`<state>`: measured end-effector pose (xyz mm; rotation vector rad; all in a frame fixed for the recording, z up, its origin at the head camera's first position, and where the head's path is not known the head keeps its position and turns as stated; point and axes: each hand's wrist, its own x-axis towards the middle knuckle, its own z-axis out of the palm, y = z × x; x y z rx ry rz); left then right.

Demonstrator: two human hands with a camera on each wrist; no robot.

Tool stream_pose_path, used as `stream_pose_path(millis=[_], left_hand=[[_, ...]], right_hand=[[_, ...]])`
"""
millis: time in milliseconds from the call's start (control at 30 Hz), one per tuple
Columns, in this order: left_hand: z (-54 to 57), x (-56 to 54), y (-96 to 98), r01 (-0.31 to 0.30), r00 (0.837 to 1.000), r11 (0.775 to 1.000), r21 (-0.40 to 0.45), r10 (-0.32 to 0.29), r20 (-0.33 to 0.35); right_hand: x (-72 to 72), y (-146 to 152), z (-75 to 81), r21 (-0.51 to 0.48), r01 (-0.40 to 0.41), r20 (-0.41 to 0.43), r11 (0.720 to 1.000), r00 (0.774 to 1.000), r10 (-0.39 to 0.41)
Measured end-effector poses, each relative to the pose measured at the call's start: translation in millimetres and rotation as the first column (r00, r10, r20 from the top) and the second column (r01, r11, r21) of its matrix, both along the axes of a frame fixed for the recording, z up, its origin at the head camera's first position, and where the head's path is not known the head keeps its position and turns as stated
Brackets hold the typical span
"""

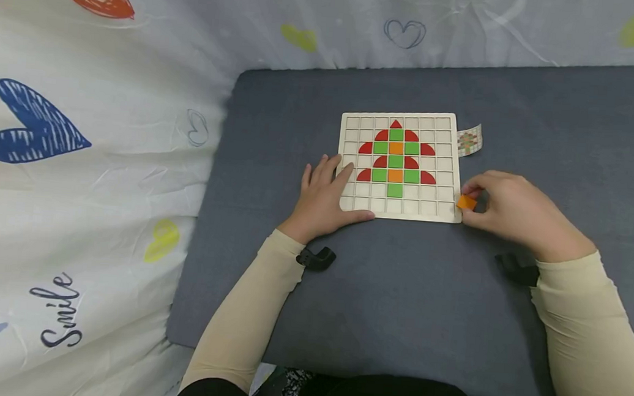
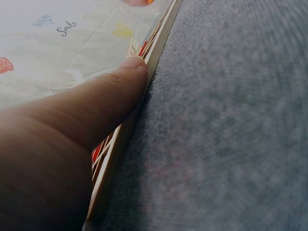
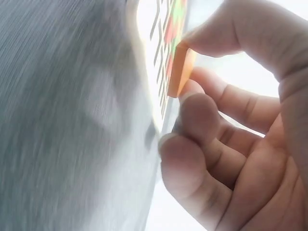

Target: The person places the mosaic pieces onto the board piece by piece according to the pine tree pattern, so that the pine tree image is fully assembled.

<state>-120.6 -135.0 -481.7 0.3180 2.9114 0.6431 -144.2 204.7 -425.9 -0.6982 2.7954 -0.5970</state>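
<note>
A pale wooden grid board (image 1: 363, 205) lies on the grey table with red, green and orange pieces set in its cells in a tree-like pattern. My left hand (image 1: 322, 195) rests on the board's lower left corner, fingers spread and fairly straight; in the left wrist view its thumb (image 2: 108, 91) lies along the board's near edge. At the board's lower right edge, my right hand (image 1: 506, 208) pinches an orange square tile (image 3: 180, 70) between thumb and fingertips. The tile is tilted, overlapping the board's right border in the head view.
A small curled pattern card (image 1: 469, 140) sticks out beside the board's upper right edge. The grey table (image 1: 398, 302) stretches around the board. A white printed sheet (image 1: 135, 118) hangs along the left and far sides.
</note>
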Motion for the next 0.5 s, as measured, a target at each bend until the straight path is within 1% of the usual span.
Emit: stream_pose_path(millis=[67,267,500], left_hand=[[-0.6,-0.4,0.6,0.002,1.0,1.0,0.003,-0.002,-0.005],[-0.6,-0.9,1.4,0.004,1.0,1.0,0.003,-0.004,-0.013],[-2.2,-0.1,0.5,0.004,1.0,1.0,0.0,-0.004,-0.012]], right_hand=[[-1.3,-8.9,0.7,-0.001,-0.021,-0.009,1.0,1.0,0.021],[-4.7,-31.9,2.5,-0.001,-0.069,0.027,0.998,0.997,0.069],[-7.2,-57.6,6.1,-0.02,-0.141,0.026,0.99,0.99,0.142]])
